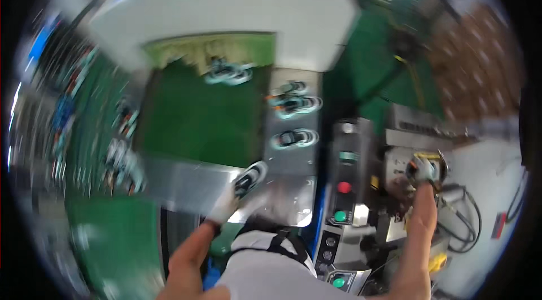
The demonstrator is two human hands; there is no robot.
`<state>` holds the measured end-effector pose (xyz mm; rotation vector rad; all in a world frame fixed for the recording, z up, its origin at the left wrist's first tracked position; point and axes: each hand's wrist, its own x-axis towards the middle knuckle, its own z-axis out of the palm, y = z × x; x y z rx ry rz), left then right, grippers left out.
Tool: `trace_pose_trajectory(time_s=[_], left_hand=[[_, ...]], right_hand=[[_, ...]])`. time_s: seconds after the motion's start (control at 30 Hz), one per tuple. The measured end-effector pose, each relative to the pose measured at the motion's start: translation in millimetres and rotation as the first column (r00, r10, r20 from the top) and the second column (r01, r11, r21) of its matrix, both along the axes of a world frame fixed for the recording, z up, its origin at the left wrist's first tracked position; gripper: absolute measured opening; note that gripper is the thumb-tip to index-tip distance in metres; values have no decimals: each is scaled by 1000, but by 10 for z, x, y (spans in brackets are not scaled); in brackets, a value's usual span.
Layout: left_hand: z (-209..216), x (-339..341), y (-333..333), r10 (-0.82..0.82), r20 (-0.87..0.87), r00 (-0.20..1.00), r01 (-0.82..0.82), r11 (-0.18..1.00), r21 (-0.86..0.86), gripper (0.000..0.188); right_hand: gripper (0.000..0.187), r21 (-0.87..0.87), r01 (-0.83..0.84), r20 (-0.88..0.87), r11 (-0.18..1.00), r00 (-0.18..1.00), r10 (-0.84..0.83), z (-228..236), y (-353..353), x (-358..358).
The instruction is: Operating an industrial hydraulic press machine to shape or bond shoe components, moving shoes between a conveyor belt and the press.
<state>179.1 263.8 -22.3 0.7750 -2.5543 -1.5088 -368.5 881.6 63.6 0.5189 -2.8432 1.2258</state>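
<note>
My left hand (pixel 226 205), in a white glove, grips a dark shoe with a white sole (pixel 252 178) above the metal ledge in front of me. My right arm stretches far to the right. At its end my gloved right hand (pixel 427 172) is at a machine fixture (pixel 398 175), beside a round part with a yellow edge. Motion blur hides its fingers and anything in them. On the metal side shelf lies a single shoe (pixel 294 138), and farther back a pair of shoes (pixel 294 105) sits close together.
More shoes (pixel 228 72) ride on the green conveyor belt (pixel 197 113) at the white machine's opening (pixel 226 6). A control panel (pixel 344 187) with red and green buttons stands between shelf and fixture. Black cables (pixel 471 221) loop at the right. Blurred shoe racks (pixel 121 164) line the left.
</note>
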Motion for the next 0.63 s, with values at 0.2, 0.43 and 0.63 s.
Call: trace_pose_trajectory(time_s=[0.2, 0.43, 0.63], left_hand=[[-515, 901, 137, 203, 163, 966, -143, 937, -320, 53], [-242, 1141, -597, -31, 113, 993, 20, 995, 100, 69], [-184, 3188, -2783, 768, -34, 639, -628, 496, -599, 88]], right_hand=[[51, -314, 330, 313, 890, 921, -231, 838, -2286, 1239], [107, 934, 108, -73, 342, 991, -113, -442, -3526, 3939], [100, 727, 172, -68, 665, 981, -179, -616, -3447, 3842]])
